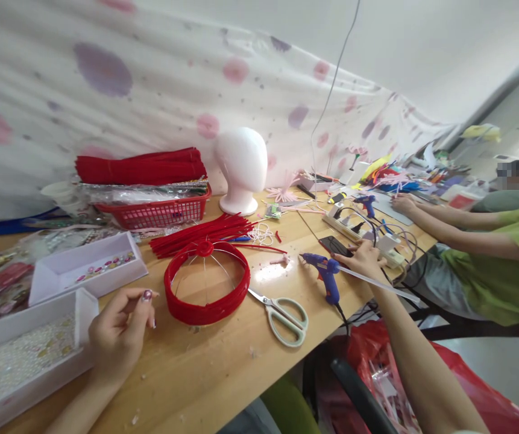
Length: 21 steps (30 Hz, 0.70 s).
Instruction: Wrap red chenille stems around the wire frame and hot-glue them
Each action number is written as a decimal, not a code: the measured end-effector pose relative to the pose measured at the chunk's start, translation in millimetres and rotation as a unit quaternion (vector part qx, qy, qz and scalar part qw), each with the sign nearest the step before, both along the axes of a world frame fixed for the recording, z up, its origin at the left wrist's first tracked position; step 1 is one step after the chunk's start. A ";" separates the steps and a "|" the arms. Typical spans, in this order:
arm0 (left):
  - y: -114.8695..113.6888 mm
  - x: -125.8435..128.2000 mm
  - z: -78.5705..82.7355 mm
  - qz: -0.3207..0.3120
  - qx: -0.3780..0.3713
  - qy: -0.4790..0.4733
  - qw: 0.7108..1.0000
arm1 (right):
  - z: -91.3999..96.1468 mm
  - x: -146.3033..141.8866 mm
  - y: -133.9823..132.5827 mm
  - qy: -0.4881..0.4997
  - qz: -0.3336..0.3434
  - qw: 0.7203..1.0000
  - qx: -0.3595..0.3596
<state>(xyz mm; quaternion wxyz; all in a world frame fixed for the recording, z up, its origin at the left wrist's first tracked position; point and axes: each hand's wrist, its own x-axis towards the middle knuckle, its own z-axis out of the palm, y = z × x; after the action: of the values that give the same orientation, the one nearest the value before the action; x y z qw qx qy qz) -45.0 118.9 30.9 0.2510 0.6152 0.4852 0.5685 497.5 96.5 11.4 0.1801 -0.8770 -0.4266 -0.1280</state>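
Note:
My left hand (121,328) hovers by the white bead boxes, its fingers curled in and the thumb against them; nothing shows in it. To its right stands a round red frame (207,310), a fuzzy red band with thin wires meeting at a red disc on top. My right hand (362,260) reaches out with fingers spread, at the edge of a dark phone (334,246) beside the power strip (347,228). A blue glue gun (327,277) with a clear glue stick lies in front of that hand. Scissors (286,319) with pale handles rest between the frame and the glue gun.
Red pipe cleaners (200,235) lie behind the frame. A red basket (160,211) and a white foam head (241,169) stand at the back. Two white boxes, one with pearl beads (24,355), are at left. A co-worker's hands (404,205) are at far right.

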 end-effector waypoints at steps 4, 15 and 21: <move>-2.5 2.1 -4.1 -0.001 -0.005 0.013 1.000 | 0.8 1.4 0.2 0.006 0.029 0.999 0.016; -4.4 8.0 -9.6 -0.035 0.009 -0.041 0.999 | 24.0 9.3 -41.7 -0.018 0.128 0.990 0.052; -4.4 5.9 -10.0 -0.037 0.000 -0.039 0.999 | 10.4 9.3 -29.3 -0.004 0.133 0.991 0.026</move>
<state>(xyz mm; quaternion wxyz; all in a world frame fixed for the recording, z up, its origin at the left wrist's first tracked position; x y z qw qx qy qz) -39.1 114.5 20.9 0.2903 0.6101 0.4517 0.5826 506.9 67.1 21.8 0.2163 -0.8067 -0.5372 -0.1178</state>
